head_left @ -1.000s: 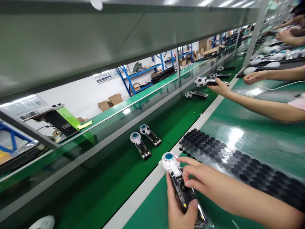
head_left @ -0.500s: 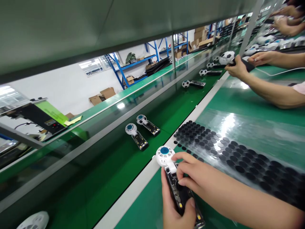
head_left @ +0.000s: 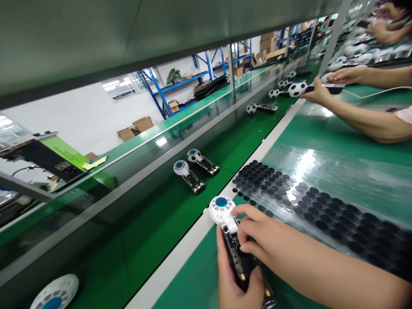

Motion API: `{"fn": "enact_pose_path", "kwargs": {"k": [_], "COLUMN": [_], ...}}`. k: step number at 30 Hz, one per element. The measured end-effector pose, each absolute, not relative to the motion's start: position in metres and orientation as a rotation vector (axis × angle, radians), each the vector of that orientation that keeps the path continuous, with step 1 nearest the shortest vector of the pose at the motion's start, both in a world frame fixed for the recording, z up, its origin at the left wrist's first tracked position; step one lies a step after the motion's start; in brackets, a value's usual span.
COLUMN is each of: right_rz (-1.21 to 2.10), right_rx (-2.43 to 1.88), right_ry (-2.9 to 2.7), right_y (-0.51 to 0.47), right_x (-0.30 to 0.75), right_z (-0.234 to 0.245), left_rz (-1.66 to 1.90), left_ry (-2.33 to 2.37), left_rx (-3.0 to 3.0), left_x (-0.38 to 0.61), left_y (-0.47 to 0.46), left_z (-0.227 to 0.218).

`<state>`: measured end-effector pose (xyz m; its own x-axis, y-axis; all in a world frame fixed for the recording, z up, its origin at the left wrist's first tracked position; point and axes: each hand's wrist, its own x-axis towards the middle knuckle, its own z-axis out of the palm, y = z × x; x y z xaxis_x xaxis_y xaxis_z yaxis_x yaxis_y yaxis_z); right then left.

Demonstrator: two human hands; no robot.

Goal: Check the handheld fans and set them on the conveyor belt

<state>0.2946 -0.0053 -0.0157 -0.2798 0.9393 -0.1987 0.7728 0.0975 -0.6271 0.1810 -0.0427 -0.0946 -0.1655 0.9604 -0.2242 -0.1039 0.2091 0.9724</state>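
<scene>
1 fan [head_left: 222, 209] in L hand [head_left: 240, 285], R hand [head_left: 262, 236] atop.

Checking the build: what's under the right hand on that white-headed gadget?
A dark circuit board shows beside the right hand; whatever lies directly beneath that hand is covered.

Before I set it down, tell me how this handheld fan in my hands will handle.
The handheld fan probably feels stiff, not floppy, given its moulded white head and flat body. Its exposed circuit board looks the fragile part, so avoid pressing it. It should not roll: similar fans lie flat on the belt.
</scene>
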Motion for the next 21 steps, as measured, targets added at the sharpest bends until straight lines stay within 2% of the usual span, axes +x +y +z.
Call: {"fn": "enact_pose_path", "kwargs": {"k": [9,15,17,21], "right_rz": [0.805,0.775,0.866,1.358], "right_rx": [-1.732,-1.621,-1.551,-1.438], "right_ry": [-2.190,-2.135,-2.013,-1.539], "right_y": [-0.009,-0.015,-0.017,-0.011], "right_x": [0.292,0.291,0.290,0.296], "right_z": [-0.026,-0.031,-0.031,-0.032], "left_rz": [1.151,1.239,1.255,1.309], "left_ry": [1.349,1.023,0.979,1.030], "left_rx": [0.903,0.564,0.517,0.514], "left_x": [0.180,0.178,0.178,0.177], "left_y": [-0.043,-0.045,-0.044,-0.042], "left_z": [-0.095,-0.087,-0.081,-0.079]}}
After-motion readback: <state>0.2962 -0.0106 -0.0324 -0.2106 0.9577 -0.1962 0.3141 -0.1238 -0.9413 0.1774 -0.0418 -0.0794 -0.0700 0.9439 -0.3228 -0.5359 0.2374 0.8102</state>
